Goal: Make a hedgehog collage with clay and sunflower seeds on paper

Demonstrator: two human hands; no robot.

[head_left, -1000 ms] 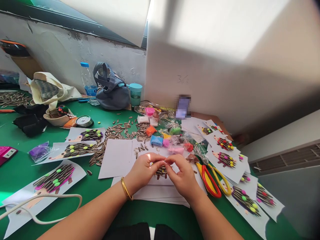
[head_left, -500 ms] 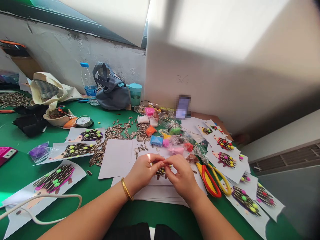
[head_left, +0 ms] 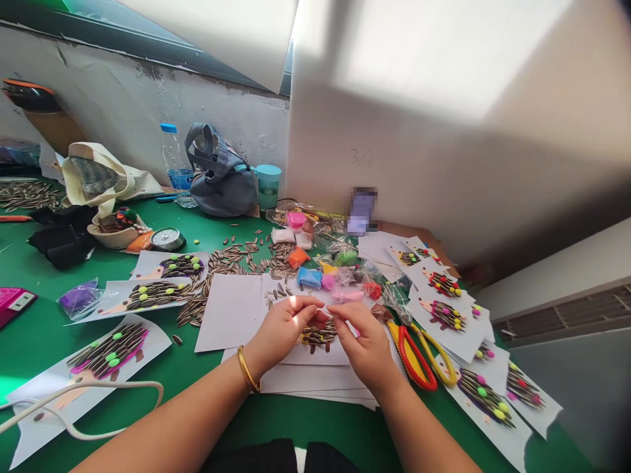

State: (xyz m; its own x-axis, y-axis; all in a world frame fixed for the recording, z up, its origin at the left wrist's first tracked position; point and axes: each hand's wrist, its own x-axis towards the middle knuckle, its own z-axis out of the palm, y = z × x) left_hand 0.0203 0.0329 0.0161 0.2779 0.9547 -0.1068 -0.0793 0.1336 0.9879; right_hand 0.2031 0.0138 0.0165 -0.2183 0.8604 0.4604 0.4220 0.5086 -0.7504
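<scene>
Now both hands are raised slightly above the paper stack, exposing more of the seed hedgehog than a second ago. The left hand and right hand meet fingertip to fingertip over it, fingers narrow, pinched on something too small to identify. The hedgehog lies on the top sheet, directly beneath the fingertips. Scissors lie just right of the right hand; loose seeds and clay pieces sit beyond.

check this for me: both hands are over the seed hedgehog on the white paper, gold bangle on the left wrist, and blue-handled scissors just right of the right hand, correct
Not quite. In the head view the scissors have red and yellow handles, not blue. The rest holds: left hand and right hand over the seed hedgehog on white paper, gold bangle on the left wrist.
</scene>
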